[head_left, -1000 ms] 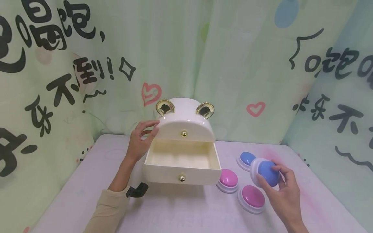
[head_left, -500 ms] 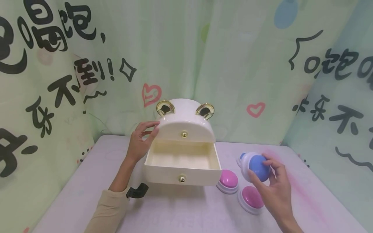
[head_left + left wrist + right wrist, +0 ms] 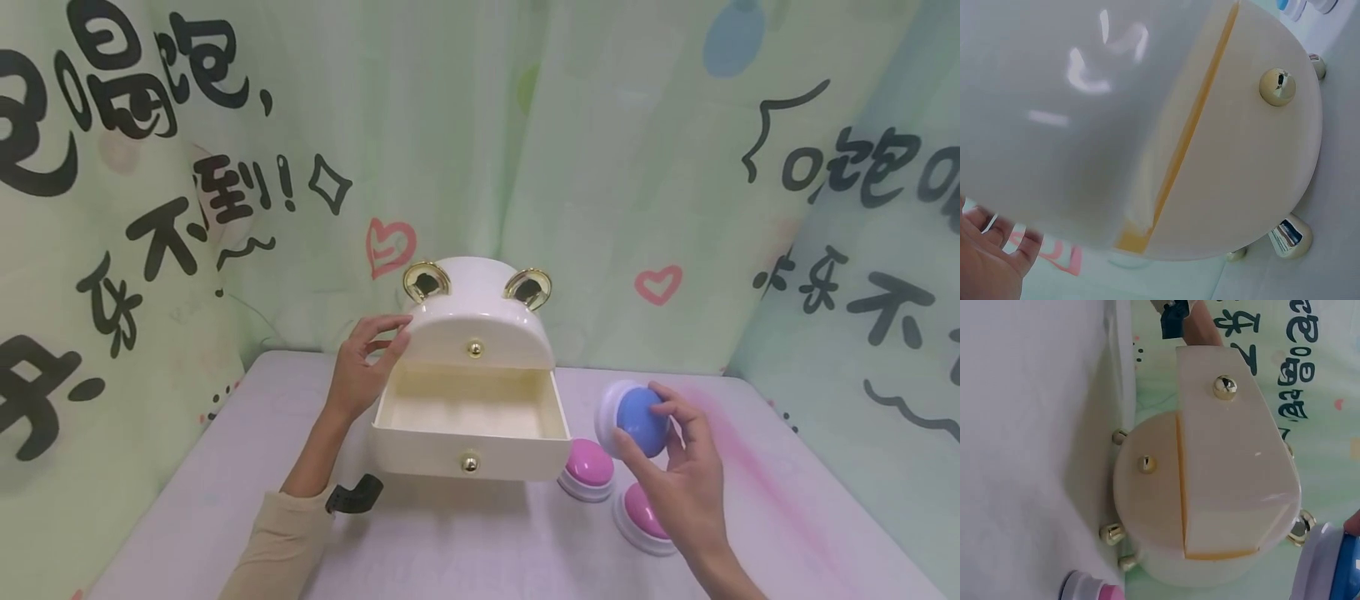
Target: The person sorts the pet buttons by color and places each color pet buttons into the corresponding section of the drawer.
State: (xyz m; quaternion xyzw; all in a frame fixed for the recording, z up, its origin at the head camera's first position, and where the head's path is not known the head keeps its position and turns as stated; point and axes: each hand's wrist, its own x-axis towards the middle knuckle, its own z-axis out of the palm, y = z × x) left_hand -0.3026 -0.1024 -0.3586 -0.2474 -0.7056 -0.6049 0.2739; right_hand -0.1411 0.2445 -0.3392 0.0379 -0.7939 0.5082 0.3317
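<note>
A white frog-shaped drawer box (image 3: 480, 292) with gold-rimmed eyes stands mid-table. Its middle drawer (image 3: 427, 454) is pulled out, with nothing visible inside; the drawers above and below are closed. My left hand (image 3: 358, 375) rests its fingertips and thumb against the box's upper left side. Right of the drawer, my right hand (image 3: 690, 483) holds a round white button with a blue dome (image 3: 641, 421) on its edge, dome turned toward the palm. Below it are two pink-domed buttons, one beside the drawer (image 3: 589, 463) and one nearer (image 3: 642, 512), partly behind the right hand.
A pale cloth-covered table (image 3: 465, 550) carries everything. Printed green curtains (image 3: 600, 167) hang behind and at both sides. A black strap end (image 3: 354, 495) sticks out from the left sleeve (image 3: 281, 533).
My right hand has carried the blue-domed button left toward the drawer, and it now covers the other blue-domed button behind it. My left hand has stayed against the box.
</note>
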